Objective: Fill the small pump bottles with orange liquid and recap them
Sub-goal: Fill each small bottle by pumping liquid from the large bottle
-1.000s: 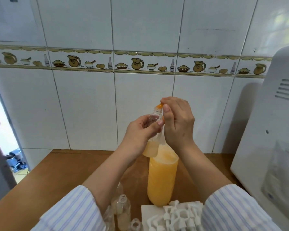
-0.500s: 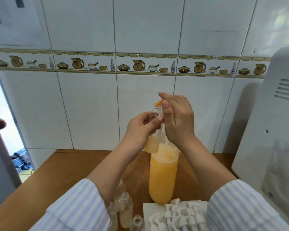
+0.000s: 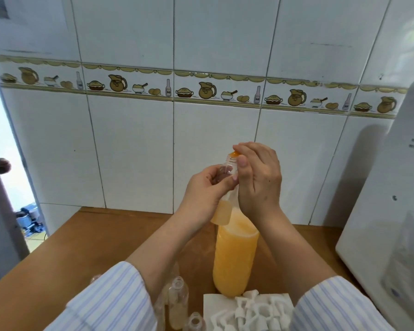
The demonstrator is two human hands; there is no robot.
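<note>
A small pump bottle (image 3: 222, 206) is held raised above the counter (image 3: 86, 244) in the grip of the left hand (image 3: 207, 195), whose fingers are curled round its clear upper body; orange liquid is seen only in its lower part, so it is judged partly filled. The right hand (image 3: 258, 180) is closed at the top of what appears to be a syringe-like dispenser with an orange tip (image 3: 234, 154), entered at the neck; whether the thumb is pressing a plunger cannot be told. Compared with the frames of a second and half a second ago, both hands and the bottle are found in almost the same place, raised only slightly, and the level in the bottle shows no clear change. This is taken to mean that filling of this bottle is in progress and unfinished, with recapping not yet begun. The large bottle of orange liquid (image 3: 233, 256) stands upright on the counter directly beneath and behind the hands, roughly three-quarters full. Near the lower edge, several open small bottles (image 3: 178, 304) stand uncapped, at least one holding pale liquid, and a heap of white pump caps (image 3: 256, 311) lies on a white sheet just beside the large bottle. A white appliance (image 3: 387, 211) stands at the right. A drip risk over the counter is judged present while the bottle is held aloft.
</note>
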